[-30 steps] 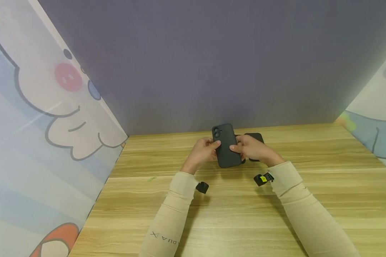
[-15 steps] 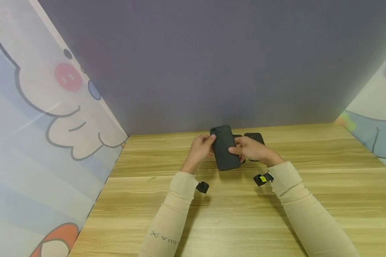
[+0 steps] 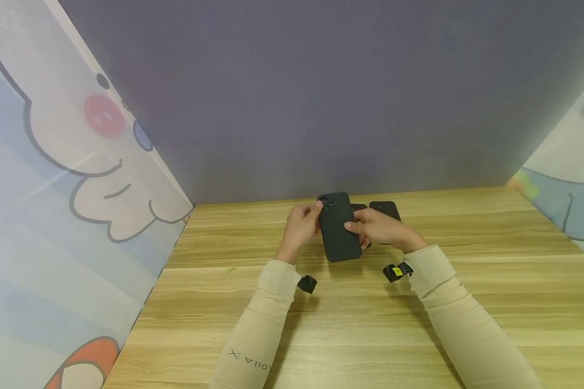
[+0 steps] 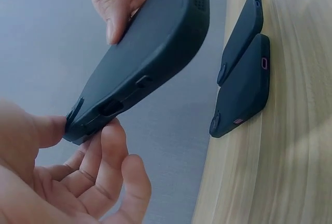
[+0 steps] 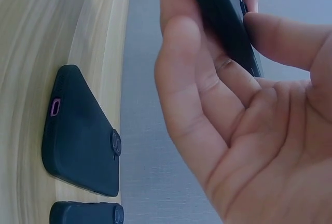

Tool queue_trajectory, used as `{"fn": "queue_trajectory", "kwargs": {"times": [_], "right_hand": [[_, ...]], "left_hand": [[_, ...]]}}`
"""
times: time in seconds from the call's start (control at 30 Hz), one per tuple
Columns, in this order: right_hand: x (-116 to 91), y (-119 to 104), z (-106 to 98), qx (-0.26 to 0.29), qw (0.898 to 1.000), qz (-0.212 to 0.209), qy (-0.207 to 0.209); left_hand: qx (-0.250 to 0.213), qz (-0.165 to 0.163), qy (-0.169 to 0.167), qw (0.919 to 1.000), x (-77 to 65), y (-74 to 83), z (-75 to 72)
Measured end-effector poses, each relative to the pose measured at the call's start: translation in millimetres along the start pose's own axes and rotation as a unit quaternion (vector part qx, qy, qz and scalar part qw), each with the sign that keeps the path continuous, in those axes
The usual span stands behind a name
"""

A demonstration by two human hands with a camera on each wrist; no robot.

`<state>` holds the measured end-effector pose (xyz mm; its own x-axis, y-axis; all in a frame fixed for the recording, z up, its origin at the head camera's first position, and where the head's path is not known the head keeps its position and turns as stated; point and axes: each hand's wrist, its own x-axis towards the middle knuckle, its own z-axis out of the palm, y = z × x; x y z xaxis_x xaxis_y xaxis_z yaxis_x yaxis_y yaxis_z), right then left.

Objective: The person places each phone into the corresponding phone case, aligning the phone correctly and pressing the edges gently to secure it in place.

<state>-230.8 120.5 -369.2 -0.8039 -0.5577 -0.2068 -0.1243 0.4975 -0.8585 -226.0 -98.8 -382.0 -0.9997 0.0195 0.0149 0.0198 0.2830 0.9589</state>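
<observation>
Both hands hold a black phone case [image 3: 339, 232] above the table, its camera cutout at the upper left. Whether a phone sits inside cannot be told. My left hand [image 3: 299, 227] pinches the camera corner, thumb on the back and fingers below. My right hand [image 3: 382, 227] grips the opposite long edge, its thumb lying on the back and its fingers curled beneath. Two more black-cased phones lie on the table behind the right hand: one [image 3: 359, 207] mostly hidden by that hand and the held case, the other [image 3: 385, 208] partly covered. Pinkish port openings show on the nearer cased phone [image 4: 244, 89] in the left wrist view.
The wood-grain table [image 3: 350, 335] meets a grey upright panel [image 3: 331, 108] just behind the phones. Cartoon-printed walls [image 3: 68, 216] flank both sides. A small black wrist camera [image 3: 307, 283] hangs by the left cuff, another [image 3: 393, 273] by the right.
The held phone case has moved slightly down and left, with its tilt a little less. My left thumb has shifted from the side of the back up to the camera corner.
</observation>
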Motion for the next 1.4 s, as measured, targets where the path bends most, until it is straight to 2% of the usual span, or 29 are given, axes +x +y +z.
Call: {"fn": "queue_trajectory", "kwargs": {"times": [0.3, 0.47, 0.63, 0.97, 1.4], "right_hand": [[-0.8, -0.8, -0.4, -0.005, 1.000, 0.007, 0.007], [-1.9, 0.5, -1.9, -0.003, 1.000, 0.018, 0.026], [-1.7, 1.7, -3.9, 0.007, 1.000, 0.013, 0.026], [-0.9, 1.6, -3.4, 0.014, 1.000, 0.007, 0.019], [-1.3, 0.4, -2.4, 0.010, 1.000, 0.012, 0.018]], "left_hand": [[0.026, 0.013, 0.007, 0.9996, -1.7, 0.8, 2.4], [0.052, 0.028, -0.019, 0.9981, -4.2, 2.8, 3.9], [0.065, 0.025, -0.036, 0.9969, -4.7, 2.5, 5.1], [0.084, 0.032, -0.019, 0.9957, -0.5, 0.4, 7.2], [0.103, 0.037, -0.014, 0.9939, -0.1, -0.5, 6.8]]}}
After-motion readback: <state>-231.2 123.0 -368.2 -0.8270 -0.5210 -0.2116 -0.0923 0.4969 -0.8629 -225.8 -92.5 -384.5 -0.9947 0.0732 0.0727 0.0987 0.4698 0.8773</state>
